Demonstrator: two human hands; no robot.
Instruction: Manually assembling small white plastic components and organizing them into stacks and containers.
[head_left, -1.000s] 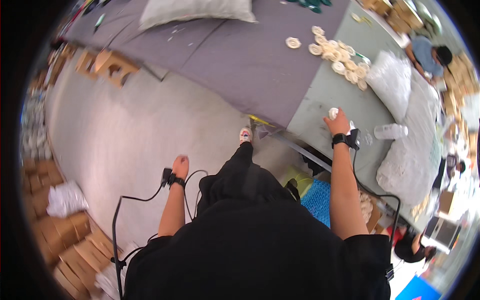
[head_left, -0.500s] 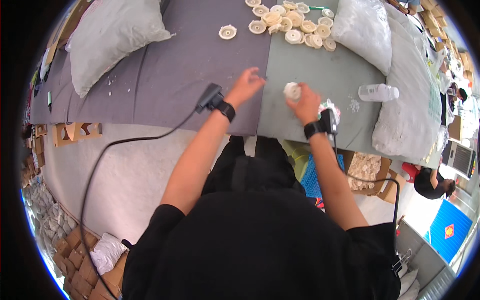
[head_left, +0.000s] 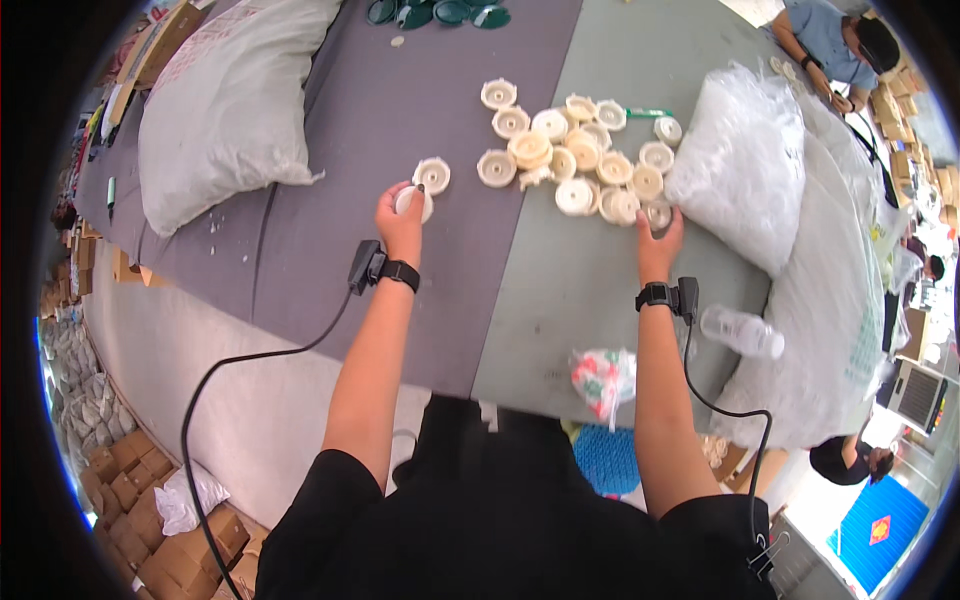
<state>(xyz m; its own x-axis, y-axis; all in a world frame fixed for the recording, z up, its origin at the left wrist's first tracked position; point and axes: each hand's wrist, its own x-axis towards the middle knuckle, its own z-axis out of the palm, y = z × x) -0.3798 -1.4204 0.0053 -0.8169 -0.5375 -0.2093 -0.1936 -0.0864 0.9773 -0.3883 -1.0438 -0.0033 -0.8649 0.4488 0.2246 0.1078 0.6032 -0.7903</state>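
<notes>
Over the purple-grey half of the table, my left hand is closed on a white round plastic cap. Just beyond it a cream cap with a notched rim lies hollow side up, partly covered by my fingers or the held cap. My right hand reaches to the near right edge of a cluster of cream and white caps. Its thumb and fingers close round one cap there. Both wrists wear black straps with small cabled devices.
A stuffed white sack lies at left, a clear bag at right. Near my right forearm are a plastic bottle and a crumpled printed bag. Dark green round pieces lie at the far edge. A person sits far right.
Both hands have moved forward over the table. My left hand, empty before, now holds a cap. My right hand, which held a cap nearer me, now grips one at the cluster.
</notes>
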